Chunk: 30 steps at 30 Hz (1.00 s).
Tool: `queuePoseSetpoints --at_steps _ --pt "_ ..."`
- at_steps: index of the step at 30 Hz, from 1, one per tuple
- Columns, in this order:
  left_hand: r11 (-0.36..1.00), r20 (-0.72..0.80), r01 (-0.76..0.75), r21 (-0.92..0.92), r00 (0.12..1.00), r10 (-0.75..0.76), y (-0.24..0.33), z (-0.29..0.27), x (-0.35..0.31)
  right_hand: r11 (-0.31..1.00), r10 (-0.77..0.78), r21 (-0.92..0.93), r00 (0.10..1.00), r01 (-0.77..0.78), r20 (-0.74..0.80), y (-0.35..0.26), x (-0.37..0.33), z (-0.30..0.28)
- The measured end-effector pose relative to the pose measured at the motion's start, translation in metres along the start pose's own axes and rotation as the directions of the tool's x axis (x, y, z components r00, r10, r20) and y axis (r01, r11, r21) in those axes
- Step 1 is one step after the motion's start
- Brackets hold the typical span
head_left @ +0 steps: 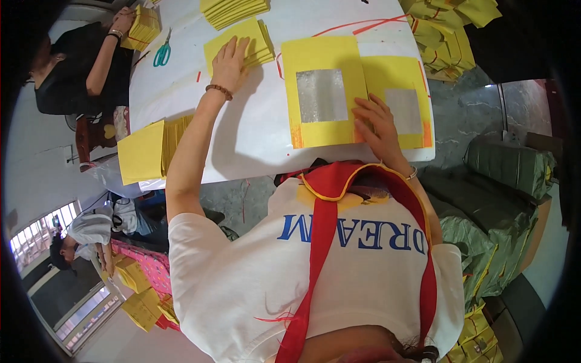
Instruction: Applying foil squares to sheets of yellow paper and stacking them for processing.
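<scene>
My left hand (pixel 230 64) lies with its fingers stretched out on a fanned stack of yellow paper (pixel 259 43) on the white table (pixel 254 145). Near the front edge, my right hand (pixel 377 124) rests open, fingers apart, over the inner edges of two yellow paper pieces. The left piece (pixel 324 51) carries a silvery rectangle (pixel 322 95) and orange marks along its near edge. Beside and partly under it, the right piece (pixel 393 69) bears a duller grey rectangle (pixel 403 111). Neither hand grips anything that I can see.
More yellow stacks stand at the near left (pixel 148 151) and far edge (pixel 233 12). Teal-handled scissors (pixel 163 53) lie at left, by a person (pixel 75 69) handling another stack. Red strips (pixel 363 27) cross the far right. Green wrapped bundles (pixel 490 212) sit on the floor at right.
</scene>
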<state>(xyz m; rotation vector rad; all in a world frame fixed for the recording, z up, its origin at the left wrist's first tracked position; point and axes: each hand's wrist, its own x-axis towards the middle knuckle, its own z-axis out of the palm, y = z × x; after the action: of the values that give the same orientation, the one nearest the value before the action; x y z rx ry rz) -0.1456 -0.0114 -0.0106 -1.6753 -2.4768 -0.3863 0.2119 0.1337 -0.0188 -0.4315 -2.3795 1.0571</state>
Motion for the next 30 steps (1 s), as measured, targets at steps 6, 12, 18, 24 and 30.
queuePoseSetpoints --at_steps 6,12,18,24,30 --pt "0.875 0.032 -0.295 -0.383 0.943 0.332 0.123 -0.031 -0.055 0.987 0.069 0.147 0.998 -0.067 -0.011 0.004 0.001 0.002" --pt "0.871 0.031 -0.406 -0.277 0.902 0.43 0.164 -0.037 -0.08 0.976 0.094 0.198 0.996 -0.093 0.006 0.004 0.001 0.0" --pt "0.833 -0.013 -0.47 -0.293 0.873 0.488 0.16 -0.038 -0.08 0.965 0.12 0.23 0.992 -0.125 0.035 0.005 0.001 -0.001" --pt "0.836 -0.03 -0.309 -0.453 0.943 0.333 0.155 -0.033 -0.072 0.92 0.107 0.371 0.991 -0.127 0.074 0.009 0.0 -0.005" --pt "0.79 0.075 -0.085 -0.607 0.984 0.164 0.152 -0.031 -0.065 0.899 0.132 0.41 0.987 -0.157 0.088 0.011 0.0 -0.004"
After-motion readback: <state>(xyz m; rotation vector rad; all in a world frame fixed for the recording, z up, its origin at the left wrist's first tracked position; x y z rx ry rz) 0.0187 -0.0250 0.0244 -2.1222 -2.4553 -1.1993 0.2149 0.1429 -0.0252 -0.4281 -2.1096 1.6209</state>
